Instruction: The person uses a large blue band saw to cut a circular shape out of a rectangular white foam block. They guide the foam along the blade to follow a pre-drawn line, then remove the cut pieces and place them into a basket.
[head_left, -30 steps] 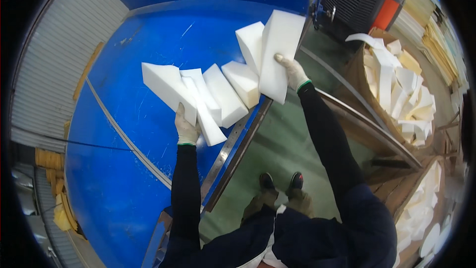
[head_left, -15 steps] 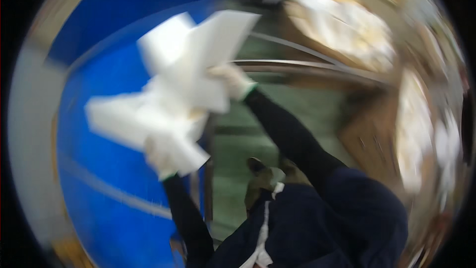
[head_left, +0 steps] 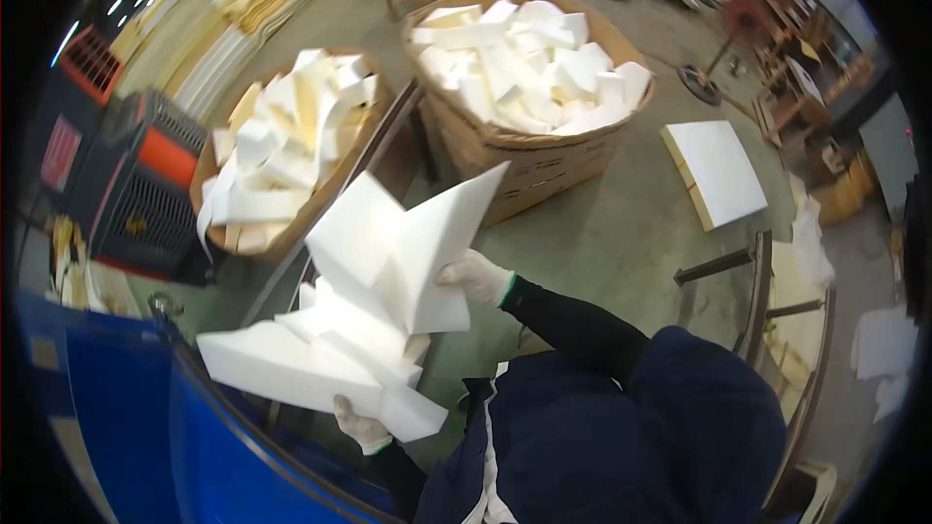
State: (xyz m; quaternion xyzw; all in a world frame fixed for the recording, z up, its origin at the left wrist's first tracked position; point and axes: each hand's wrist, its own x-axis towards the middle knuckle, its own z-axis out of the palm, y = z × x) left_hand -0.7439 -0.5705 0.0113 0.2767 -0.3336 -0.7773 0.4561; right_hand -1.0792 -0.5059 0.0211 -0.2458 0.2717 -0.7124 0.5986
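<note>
Right hand (head_left: 474, 278) with foam (head_left: 442, 247) nearer box (head_left: 553, 170)

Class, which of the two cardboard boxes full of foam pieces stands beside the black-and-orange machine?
The left-hand box: it stands right beside the machine, while the other box is farther right, away from it.

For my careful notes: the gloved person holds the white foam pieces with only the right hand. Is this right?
Not only the right hand: the head view shows the gloved left hand holding the white foam pieces too.
</note>
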